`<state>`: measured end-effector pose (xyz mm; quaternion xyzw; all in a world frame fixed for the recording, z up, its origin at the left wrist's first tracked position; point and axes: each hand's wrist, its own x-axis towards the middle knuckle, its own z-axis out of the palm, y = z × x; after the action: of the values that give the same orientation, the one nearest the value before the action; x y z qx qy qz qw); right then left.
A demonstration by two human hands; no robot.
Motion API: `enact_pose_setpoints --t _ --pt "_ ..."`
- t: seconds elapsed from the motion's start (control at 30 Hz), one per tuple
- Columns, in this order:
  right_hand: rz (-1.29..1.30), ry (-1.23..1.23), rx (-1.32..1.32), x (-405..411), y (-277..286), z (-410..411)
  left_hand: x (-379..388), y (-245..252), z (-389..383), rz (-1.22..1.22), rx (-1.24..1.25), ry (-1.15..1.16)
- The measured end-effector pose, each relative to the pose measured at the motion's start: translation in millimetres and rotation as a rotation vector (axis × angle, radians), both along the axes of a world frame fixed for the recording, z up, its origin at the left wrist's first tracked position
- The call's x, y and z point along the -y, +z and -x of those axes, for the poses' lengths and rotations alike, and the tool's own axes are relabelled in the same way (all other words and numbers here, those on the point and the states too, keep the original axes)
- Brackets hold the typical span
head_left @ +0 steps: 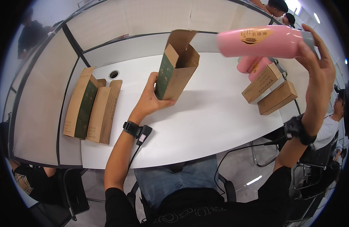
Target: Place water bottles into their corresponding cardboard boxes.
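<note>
My left hand (151,99) grips the lower part of a tall cardboard box (180,76), which is tilted with its flaps standing up and its top uncovered. Up at the right, my right hand (316,54) holds a pink bottle (265,42) by its grey cap end. The bottle lies sideways in the air, its base pointing left towards the box but apart from it. A gold label with a wheat picture is on its side. Whether anything is inside the box cannot be seen.
More pink bottles (255,66) lie at the desk's right, beside a cardboard box (262,82) and another one (278,98). Two boxes with raised flaps, one green-sided (80,105) and one plain (102,113), lie at the left. Partitions (106,25) border the white desk (191,127). Other people are nearby.
</note>
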<state>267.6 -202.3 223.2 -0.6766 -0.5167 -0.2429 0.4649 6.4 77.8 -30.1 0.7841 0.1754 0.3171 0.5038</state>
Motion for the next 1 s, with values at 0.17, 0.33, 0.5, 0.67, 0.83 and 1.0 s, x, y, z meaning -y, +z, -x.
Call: enact_pose_setpoints --t 0.17,0.33,0.5,0.67,0.83,1.0 --pt "0.02 0.201 0.018 -9 12 40 6 4 -6 -0.015 0.005 -0.026" --pt "-0.027 0.514 -0.526 -40 21 119 6 -3 -6 -0.008 0.073 -0.037" --pt "0.005 0.394 -0.398 -59 5 107 7 -5 -4 -0.078 0.028 -0.04" --pt "0.181 0.313 -0.375 -67 9 116 6 -1 -4 -0.057 0.016 -0.035" --pt "0.096 0.412 -0.089 -93 3 98 3 -2 -4 0.002 0.021 -0.013" --pt "0.167 0.427 0.145 -118 0 93 1 -11 -4 0.025 0.002 -0.027"
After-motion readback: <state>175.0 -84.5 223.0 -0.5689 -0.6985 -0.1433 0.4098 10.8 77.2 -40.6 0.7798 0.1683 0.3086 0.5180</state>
